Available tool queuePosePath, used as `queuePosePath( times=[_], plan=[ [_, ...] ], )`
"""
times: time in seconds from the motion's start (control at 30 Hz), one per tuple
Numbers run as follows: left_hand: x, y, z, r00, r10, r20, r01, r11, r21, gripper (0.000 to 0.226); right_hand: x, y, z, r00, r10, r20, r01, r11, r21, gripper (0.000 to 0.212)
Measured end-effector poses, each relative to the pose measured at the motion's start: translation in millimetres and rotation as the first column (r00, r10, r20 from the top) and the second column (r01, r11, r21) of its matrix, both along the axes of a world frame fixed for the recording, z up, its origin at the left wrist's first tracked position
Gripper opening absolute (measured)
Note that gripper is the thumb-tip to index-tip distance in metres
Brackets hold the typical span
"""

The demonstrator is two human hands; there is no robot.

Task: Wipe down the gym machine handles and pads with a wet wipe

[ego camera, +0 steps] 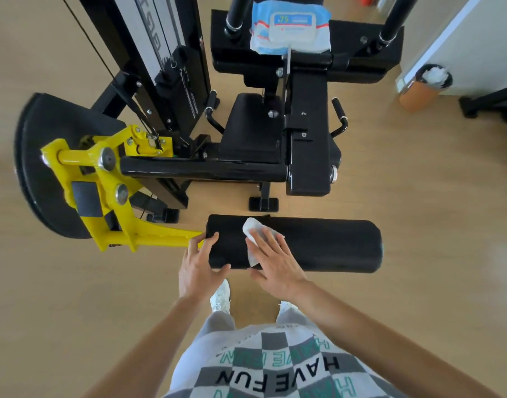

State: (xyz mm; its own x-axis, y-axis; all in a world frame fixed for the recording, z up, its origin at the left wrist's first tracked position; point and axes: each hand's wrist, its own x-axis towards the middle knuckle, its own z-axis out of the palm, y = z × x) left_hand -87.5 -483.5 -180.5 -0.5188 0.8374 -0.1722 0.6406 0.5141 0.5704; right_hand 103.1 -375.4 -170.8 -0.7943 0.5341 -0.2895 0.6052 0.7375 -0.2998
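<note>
— Where is the wet wipe just now?

— On top of the black roller pad, towards its left end. The right hand lies flat on it, fingers straight and spread, pressing the white sheet against the vinyl. One corner of the wipe sticks out beyond the fingertips, and another edge hangs down the near side of the pad.

— And the other hand?

— The left hand grips the very left end of the roller pad, fingers over the top and thumb on the near side. That is right where the yellow lever arm meets the pad.

— Is the pack anywhere near?

— No. The blue-and-white pack of wipes sits up on the machine's back pad, well apart from both hands. Between it and the roller pad is the black seat, with a short grip handle at either side.

— Anything else about?

— An orange bin with something white crumpled in it stands on the wooden floor off to the right, by the wall.
</note>
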Motion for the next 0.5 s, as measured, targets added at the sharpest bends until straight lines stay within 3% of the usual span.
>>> queuePosePath(
  times=[0.13,0.33,0.5],
  plan=[
    [-11.2,-5.6,-7.2,0.996,-0.023,0.083,0.019,0.998,0.054,0.079,16.7,13.5,4.5,0.999,0.048,0.013,-0.048,0.999,0.015,0.07],
    [-24.2,-5.0,-7.8,0.99,-0.04,0.136,0.032,0.997,0.064,0.07,15.6,40.4,6.7,0.975,-0.203,0.094,0.199,0.979,0.049,0.069],
    [-29.3,-6.6,-11.6,0.969,-0.004,0.248,-0.017,0.996,0.086,0.082,-35.6,19.5,8.0,0.995,-0.048,0.09,0.044,0.998,0.038,0.077]
  ],
)
